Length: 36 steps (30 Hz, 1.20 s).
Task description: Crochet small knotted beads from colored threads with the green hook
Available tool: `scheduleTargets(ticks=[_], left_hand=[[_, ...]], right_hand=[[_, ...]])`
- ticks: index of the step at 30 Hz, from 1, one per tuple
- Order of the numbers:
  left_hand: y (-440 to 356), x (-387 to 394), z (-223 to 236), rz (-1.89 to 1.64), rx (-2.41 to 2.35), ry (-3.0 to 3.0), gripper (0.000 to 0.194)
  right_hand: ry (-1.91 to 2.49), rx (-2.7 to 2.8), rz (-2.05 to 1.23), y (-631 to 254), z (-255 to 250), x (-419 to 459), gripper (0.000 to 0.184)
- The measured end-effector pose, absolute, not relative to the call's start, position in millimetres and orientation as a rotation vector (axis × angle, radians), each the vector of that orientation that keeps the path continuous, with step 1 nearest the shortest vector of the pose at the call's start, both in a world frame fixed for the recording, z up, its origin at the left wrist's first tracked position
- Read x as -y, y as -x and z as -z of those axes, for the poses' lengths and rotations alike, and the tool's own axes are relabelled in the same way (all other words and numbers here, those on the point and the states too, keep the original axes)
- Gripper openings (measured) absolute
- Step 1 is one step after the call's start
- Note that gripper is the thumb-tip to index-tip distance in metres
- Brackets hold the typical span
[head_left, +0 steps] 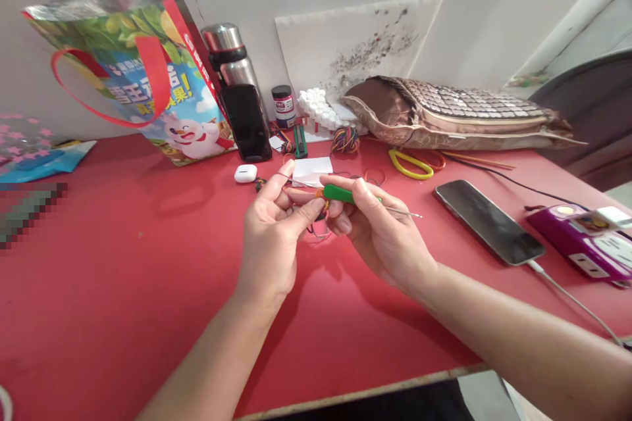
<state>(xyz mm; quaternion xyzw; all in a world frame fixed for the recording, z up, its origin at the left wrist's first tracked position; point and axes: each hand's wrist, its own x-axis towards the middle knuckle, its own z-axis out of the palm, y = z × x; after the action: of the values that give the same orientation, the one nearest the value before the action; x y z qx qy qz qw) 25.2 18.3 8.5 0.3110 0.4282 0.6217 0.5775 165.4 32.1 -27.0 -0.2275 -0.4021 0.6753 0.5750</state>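
Note:
Above the red table, my left hand point(270, 230) is closed, pinching a small orange and yellow yarn piece point(322, 197) between thumb and fingers; much of it is hidden. My right hand point(385, 230) grips a crochet hook with a green handle point(338, 193). Its thin metal end points right, past my fingers, and the handle end lies close to the yarn piece. Loose dark and orange strands hang around and below my fingers. Behind the hands are a white paper point(312, 170) and a multicoloured yarn ball point(345, 141).
Toward the back stand a printed bag point(182, 112), a steel bottle point(234, 52), an upright phone point(247, 122) and a jar point(283, 107). Yellow-handled scissors point(411, 166) lie before a brown cushion point(474, 112). At right are a charging phone point(486, 220) and a purple power strip point(582, 237).

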Motion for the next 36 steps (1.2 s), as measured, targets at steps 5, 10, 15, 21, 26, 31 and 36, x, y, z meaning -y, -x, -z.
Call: scheduleTargets(ticks=[5,10,15,21,26,31,36], left_hand=[[-25,-16,-10,-1.450,-1.025,-0.739,0.095],[-26,-15,-11,-1.461,-1.014,-0.765,0.108],[-25,-16,-11,-1.488,-1.020,-0.788,0.103],[-24,-17,-11,-1.487,-1.056,-0.817,0.096],[-24,-16,-10,-1.487,-1.075,-0.848,0.099],[-27,-14,-7,-1.519,-1.131,-0.956,0.097],[-31,-14,-6,-1.533,-1.166,-0.964,0.092]], right_hand=[[0.564,1.142,-1.483,-180,25,-42,0.019],[0.563,1.238,-1.433,-185,27,-48,0.017],[0.497,1.268,-1.422,-186,28,-50,0.018],[0.483,1.255,-1.465,-188,28,-49,0.019],[0.494,1.305,-1.412,-189,30,-48,0.020],[0.542,1.459,-1.168,-190,25,-42,0.020],[0.650,1.635,-0.706,-181,25,-33,0.024]])
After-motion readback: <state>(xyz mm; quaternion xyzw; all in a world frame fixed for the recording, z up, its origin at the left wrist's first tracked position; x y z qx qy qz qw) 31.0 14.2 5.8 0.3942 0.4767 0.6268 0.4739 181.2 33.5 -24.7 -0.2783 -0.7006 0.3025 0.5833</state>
